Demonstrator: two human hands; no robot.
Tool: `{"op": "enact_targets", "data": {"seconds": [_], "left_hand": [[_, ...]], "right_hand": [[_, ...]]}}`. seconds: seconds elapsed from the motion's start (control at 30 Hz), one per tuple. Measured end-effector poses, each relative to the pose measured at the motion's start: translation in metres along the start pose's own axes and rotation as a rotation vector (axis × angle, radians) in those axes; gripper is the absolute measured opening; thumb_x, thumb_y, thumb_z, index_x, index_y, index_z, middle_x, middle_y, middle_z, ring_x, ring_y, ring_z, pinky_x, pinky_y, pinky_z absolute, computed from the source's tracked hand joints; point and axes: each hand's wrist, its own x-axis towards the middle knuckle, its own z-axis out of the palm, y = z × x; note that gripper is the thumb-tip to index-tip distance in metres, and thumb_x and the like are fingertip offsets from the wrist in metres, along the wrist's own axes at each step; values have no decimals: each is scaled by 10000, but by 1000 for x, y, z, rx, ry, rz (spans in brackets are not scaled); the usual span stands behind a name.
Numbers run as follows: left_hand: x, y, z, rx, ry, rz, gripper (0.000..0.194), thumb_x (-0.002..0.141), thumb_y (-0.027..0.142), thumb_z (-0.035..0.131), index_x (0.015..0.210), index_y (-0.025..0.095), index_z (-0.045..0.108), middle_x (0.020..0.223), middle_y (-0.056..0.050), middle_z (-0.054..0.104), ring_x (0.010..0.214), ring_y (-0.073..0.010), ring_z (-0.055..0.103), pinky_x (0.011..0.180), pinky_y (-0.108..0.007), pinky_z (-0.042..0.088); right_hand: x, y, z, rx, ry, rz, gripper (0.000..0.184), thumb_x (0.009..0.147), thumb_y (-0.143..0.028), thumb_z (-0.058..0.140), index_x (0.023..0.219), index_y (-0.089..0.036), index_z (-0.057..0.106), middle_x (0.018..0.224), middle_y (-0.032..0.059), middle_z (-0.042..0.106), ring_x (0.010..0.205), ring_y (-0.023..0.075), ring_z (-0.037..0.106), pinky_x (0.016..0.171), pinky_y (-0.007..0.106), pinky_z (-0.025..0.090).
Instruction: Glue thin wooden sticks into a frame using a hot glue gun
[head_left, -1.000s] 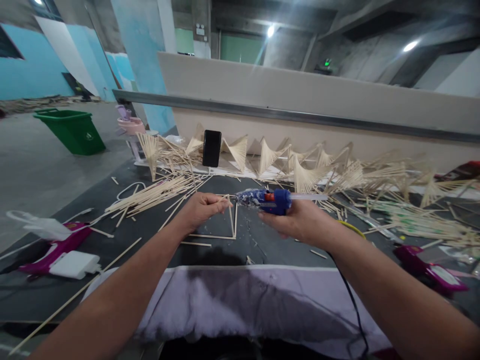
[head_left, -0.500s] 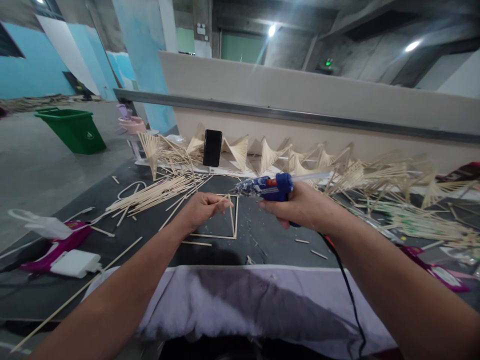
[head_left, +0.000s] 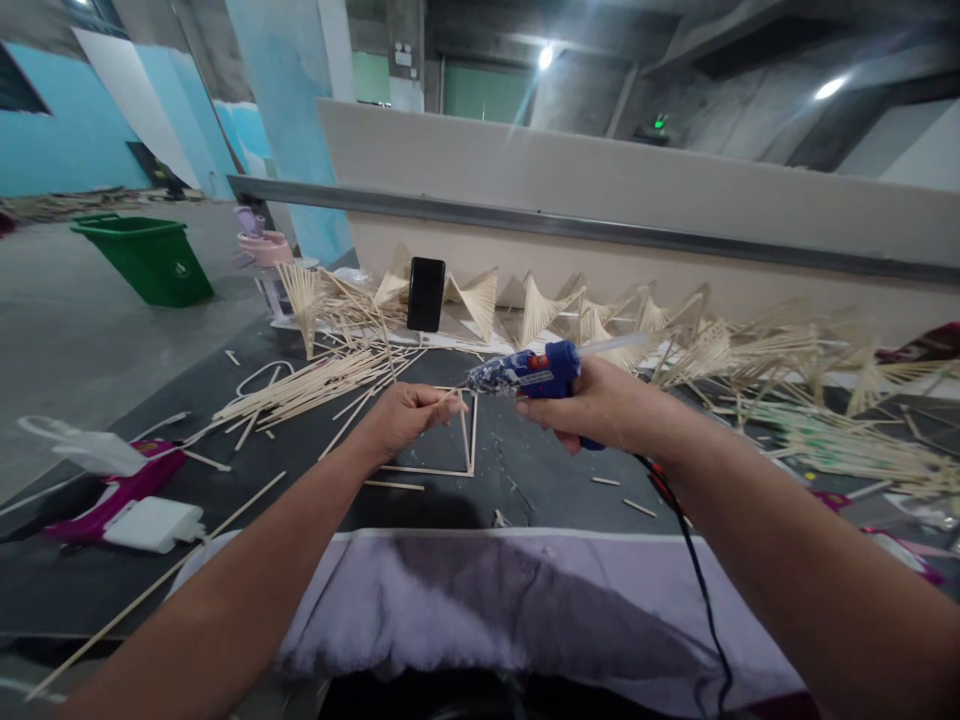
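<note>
My right hand (head_left: 600, 405) is wrapped round a blue hot glue gun (head_left: 525, 371), with a clear glue stick (head_left: 615, 346) poking out of its back. The gun's nozzle points left, close to the fingertips of my left hand (head_left: 412, 415). Those fingers are pinched on a thin wooden stick (head_left: 448, 399) at the top of a square stick frame (head_left: 473, 440). Part of the frame is hidden behind my left hand and forearm. Whether the nozzle touches the wood I cannot tell.
Loose sticks (head_left: 322, 385) lie in a pile at the left. Fan-shaped stick pieces (head_left: 544, 310) line the back, beside an upright black phone (head_left: 425, 295). A purple power strip (head_left: 150, 465) with white plugs sits at the left. The gun's black cord (head_left: 697, 570) runs down at the right.
The glue gun and my right hand have shifted slightly left and up. My left hand holds its pinch in almost the same place.
</note>
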Motion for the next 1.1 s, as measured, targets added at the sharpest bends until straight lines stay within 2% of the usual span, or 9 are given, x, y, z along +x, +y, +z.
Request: {"op": "enact_targets", "data": {"seconds": [0.17, 0.33, 0.43, 0.6, 0.87, 1.0, 1.1], "left_hand": [[-1, 0, 1, -23, 11, -12, 339, 701, 458, 568, 683, 141, 684, 764, -31, 670, 761, -164, 577, 674, -227, 404], [0, 0, 1, -45, 7, -12, 317, 711, 438, 567, 703, 146, 689, 726, -23, 660, 729, -152, 571, 675, -230, 398], [0, 0, 1, -67, -2, -2, 299, 701, 421, 585, 683, 140, 687, 746, -27, 660, 743, -153, 567, 689, -230, 396], [0, 1, 2, -103, -13, -36, 315, 704, 421, 587, 797, 140, 695, 722, -16, 640, 707, -140, 543, 663, -227, 386], [0, -2, 0, -59, -11, -16, 332, 710, 437, 569, 737, 127, 686, 646, 4, 595, 629, -108, 509, 595, -204, 366], [-1, -1, 0, -51, -9, 6, 342, 714, 440, 563, 717, 120, 683, 710, -18, 629, 699, -134, 540, 652, -218, 386], [-1, 1, 1, -53, 0, -1, 337, 711, 440, 563, 742, 130, 692, 711, -24, 640, 701, -142, 548, 653, -229, 394]], "right_hand": [[-4, -2, 0, -32, 0, -6, 209, 690, -364, 563, 624, -168, 537, 419, -26, 506, 391, 87, 469, 385, 193, 344], [2, 6, -6, 34, -21, -15, 247, 692, -401, 569, 672, -155, 571, 442, -8, 524, 410, 95, 481, 398, 204, 369], [13, 11, -11, 141, -95, -11, 266, 694, -406, 575, 690, -140, 578, 460, 3, 533, 417, 94, 491, 404, 200, 387], [29, 15, -16, 317, -248, 7, 281, 685, -391, 596, 637, -117, 556, 535, 23, 565, 398, 67, 470, 387, 188, 407], [43, 19, -21, 482, -403, 61, 253, 675, -348, 624, 649, -111, 539, 576, 8, 566, 374, 44, 437, 369, 190, 436], [38, 19, -26, 432, -369, 34, 253, 676, -358, 629, 640, -123, 541, 587, 16, 576, 372, 43, 429, 361, 190, 415], [24, 19, -22, 307, -209, -20, 241, 654, -361, 655, 712, -141, 573, 543, 2, 563, 387, 62, 443, 367, 192, 393]]}}
